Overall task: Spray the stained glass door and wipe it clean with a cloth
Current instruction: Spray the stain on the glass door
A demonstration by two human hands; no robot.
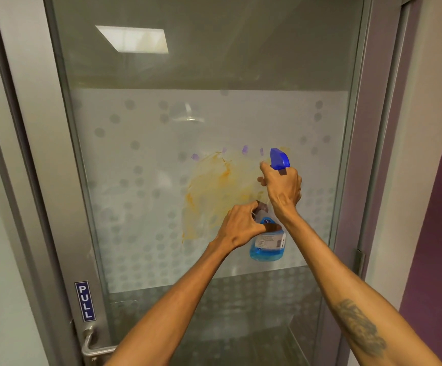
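Head view: we hold one spray bottle (267, 241) in front of the glass door (148, 180), just right of its single yellow stain (214, 186) — our right hand (283, 188) wrapped round the neck under the blue trigger, our left hand (241, 225) clasping the body. With blue liquid only at the bottom, it likely handles light. The plastic looks stiff, so the neck seems the surest grip. Two hands, one bottle — no cloth in view.

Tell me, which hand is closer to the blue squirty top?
Right. The right hand grips the bottle just under the blue spray top, touching it. The left hand holds the bottle's body lower down, away from the top.
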